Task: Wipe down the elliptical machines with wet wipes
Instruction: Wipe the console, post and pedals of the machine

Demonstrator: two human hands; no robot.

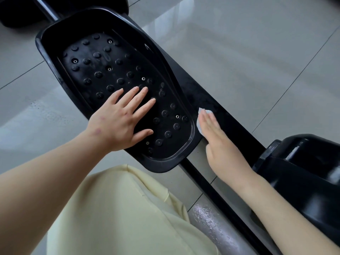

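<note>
A black elliptical foot pedal (103, 70), studded with round bumps, fills the middle of the view. My left hand (121, 118) rests flat on the near half of the pedal with its fingers spread and straight. Just right of the pedal's rim runs a black rail (202, 96). My right hand (217, 142) presses a white wet wipe (201, 118) against that rail with straight fingers. Only the wipe's edge shows beyond the fingertips.
A glossy black housing (301, 162) sits at the right edge. A silver tube (211, 223) lies low in the middle, beside my pale yellow garment (119, 218). Grey floor tiles (239, 52) surround the machine. Another black part (18, 13) is at the top left.
</note>
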